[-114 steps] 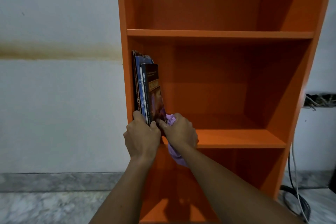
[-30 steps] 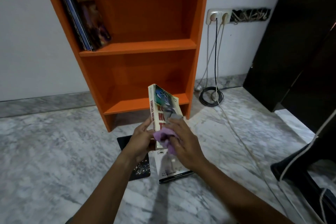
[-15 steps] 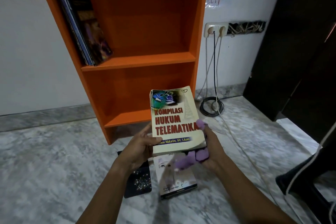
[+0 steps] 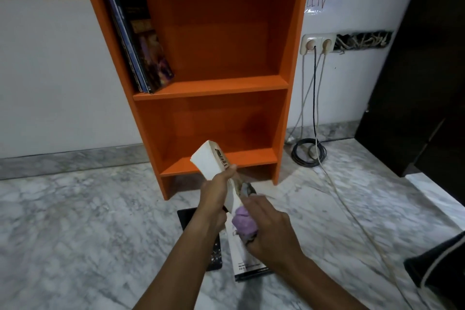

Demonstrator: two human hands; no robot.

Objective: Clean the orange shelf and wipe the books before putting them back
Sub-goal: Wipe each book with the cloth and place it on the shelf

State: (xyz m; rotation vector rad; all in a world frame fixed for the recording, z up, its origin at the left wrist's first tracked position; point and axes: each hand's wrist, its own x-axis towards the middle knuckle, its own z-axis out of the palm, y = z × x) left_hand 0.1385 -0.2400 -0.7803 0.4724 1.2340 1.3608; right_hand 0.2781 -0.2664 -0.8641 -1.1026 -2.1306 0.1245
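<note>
Centre frame, low: left grip (image 4: 214, 191) clasps pale book (image 4: 210, 160), tilted, page edges showing. Right grip (image 4: 266, 229) bunches purple cloth (image 4: 244, 221) against its lower end. Orange shelf (image 4: 289, 58) behind; dark books (image 4: 141, 40) lean upper left. Black book (image 4: 187, 216) and white book (image 4: 249, 267) on floor below.
</note>
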